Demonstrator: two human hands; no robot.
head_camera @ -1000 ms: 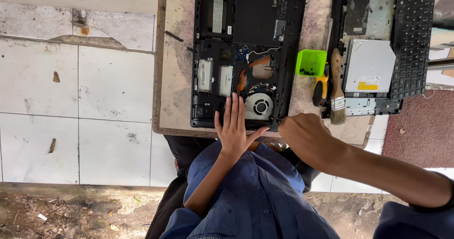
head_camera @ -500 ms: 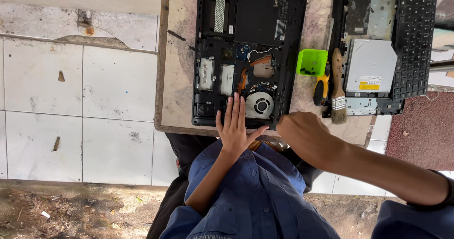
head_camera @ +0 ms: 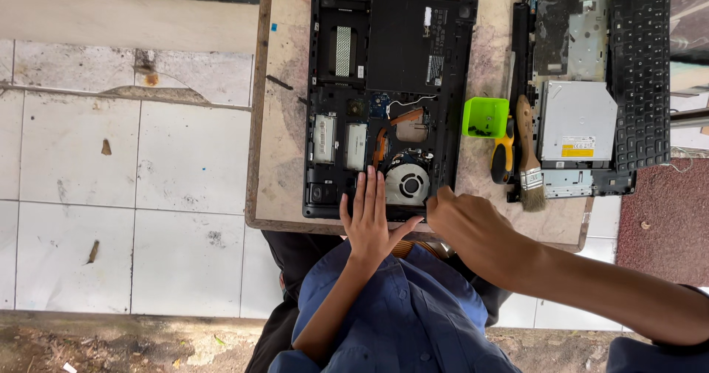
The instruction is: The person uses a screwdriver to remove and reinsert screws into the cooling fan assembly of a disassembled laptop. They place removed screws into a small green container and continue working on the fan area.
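An opened black laptop base (head_camera: 391,55) lies bottom-up on a worn wooden table (head_camera: 284,144), with its round fan (head_camera: 408,183), copper heat pipe and boards exposed. My left hand (head_camera: 367,214) rests flat on the laptop's near edge, fingers spread, just left of the fan. My right hand (head_camera: 469,225) is curled at the laptop's near right corner, beside the fan. Its fingers are turned away, so whatever they grip is hidden.
Right of the laptop stand a small green tray (head_camera: 485,117), a yellow-and-black screwdriver (head_camera: 503,155) and a paintbrush (head_camera: 526,159). Further right lie a silver optical drive (head_camera: 577,125) and a black keyboard panel (head_camera: 641,70). White floor tiles (head_camera: 125,181) lie left of the table.
Both hands stay almost where they were. The right hand has edged slightly toward the laptop's corner, and the view has shifted a little.
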